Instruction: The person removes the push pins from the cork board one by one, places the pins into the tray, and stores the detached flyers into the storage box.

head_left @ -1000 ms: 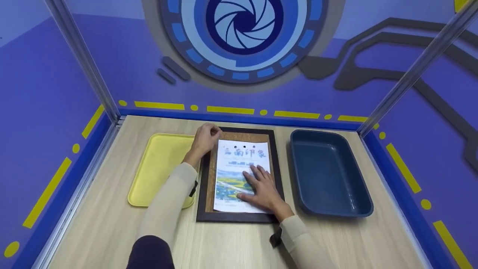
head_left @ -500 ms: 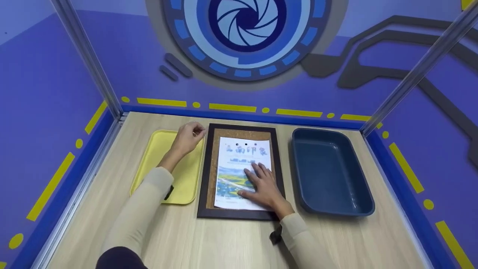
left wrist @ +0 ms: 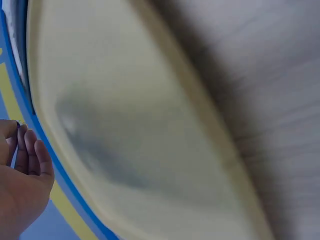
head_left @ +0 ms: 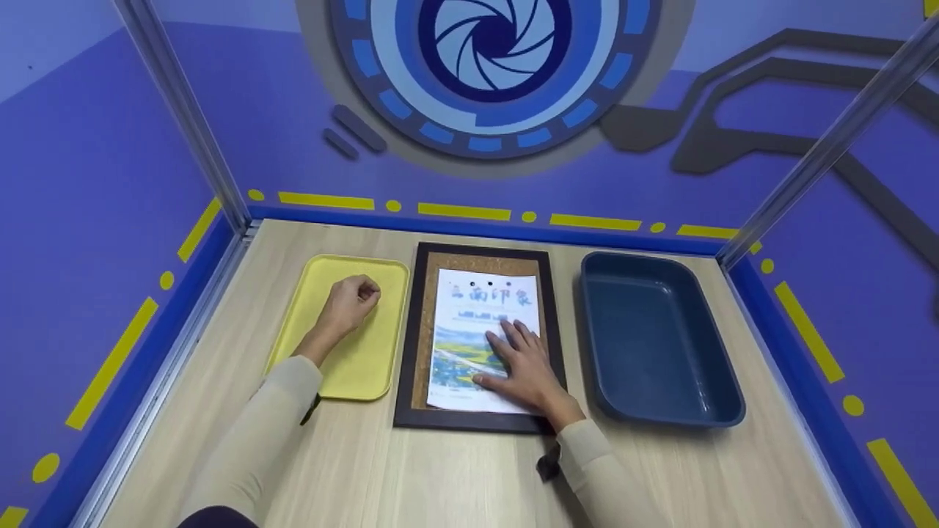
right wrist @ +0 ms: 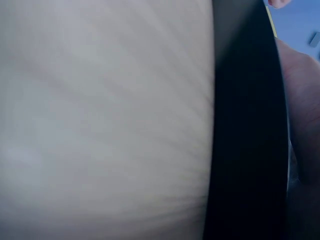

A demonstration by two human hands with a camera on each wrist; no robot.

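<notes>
In the head view a cork board (head_left: 419, 337) with a dark frame (head_left: 469, 420) lies flat on the table. On it is a white sheet (head_left: 458, 401) printed with a landscape and blue characters, with several small dark and purple pushpins (head_left: 490, 284) along its top. My right hand (head_left: 524, 367) rests on the sheet's lower right, fingers spread. Over the yellow tray (head_left: 367, 385) is my left hand (head_left: 348, 304), thumb and index finger pinched together. The left wrist view shows a tiny dark pushpin (left wrist: 19, 123) at those fingertips, mostly hidden.
A deep dark blue bin (head_left: 653, 345) stands right of the board. Blue-purple panels with yellow dashes enclose the back and sides, joined by metal posts (head_left: 183, 117). Light wood tabletop (head_left: 455, 477) runs along the front.
My left hand has moved left from the board's top-left corner to over the yellow tray, still pinching. The right hand stays on the sheet. The head view has shifted slightly.
</notes>
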